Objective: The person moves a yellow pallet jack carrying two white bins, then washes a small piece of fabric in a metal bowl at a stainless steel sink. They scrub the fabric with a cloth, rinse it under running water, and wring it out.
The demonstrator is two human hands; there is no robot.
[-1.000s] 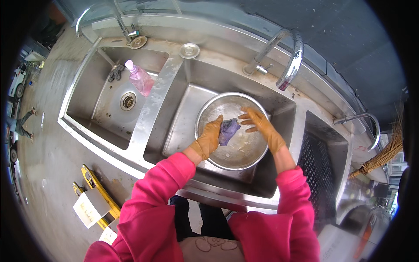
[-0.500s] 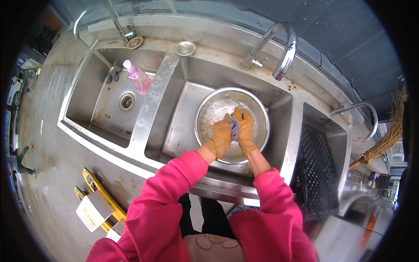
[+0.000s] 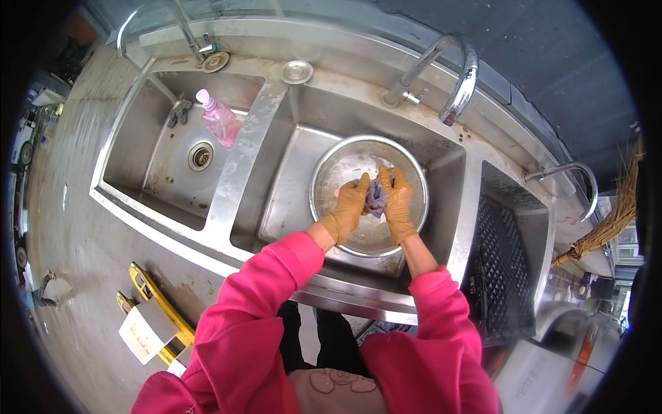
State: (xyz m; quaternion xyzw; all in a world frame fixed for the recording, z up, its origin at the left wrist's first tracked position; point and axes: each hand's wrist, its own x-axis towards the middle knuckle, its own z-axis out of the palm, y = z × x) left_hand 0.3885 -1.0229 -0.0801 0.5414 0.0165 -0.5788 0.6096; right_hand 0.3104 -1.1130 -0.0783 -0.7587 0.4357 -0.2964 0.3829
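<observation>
Both my hands wear orange-tan rubber gloves and work over a round steel basin (image 3: 323, 224) standing in the middle sink. A wet, greyish-purple cloth (image 3: 375, 200) is bunched between them. My left hand (image 3: 350, 207) grips the cloth's left side, its fingers curled and pressed together. On the other side my right hand (image 3: 398, 203) pinches the cloth, fingers pointing away from me. Shallow, cloudy water seems to lie in the basin. Something small and pinkish shows beside my left glove, too small to name.
A pink pump bottle (image 3: 219, 123) and a dark scrubber (image 3: 180, 113) lie in the left sink. A curved faucet (image 3: 460, 86) reaches over the middle sink's back edge. A black plastic crate (image 3: 502, 265) fills the right sink. A straw broom (image 3: 610, 221) leans at far right; a yellow-framed cart (image 3: 162, 303) stands at lower left.
My hands have drawn slightly apart and turned, so more of the cloth shows between them. Both still hold it over the basin.
</observation>
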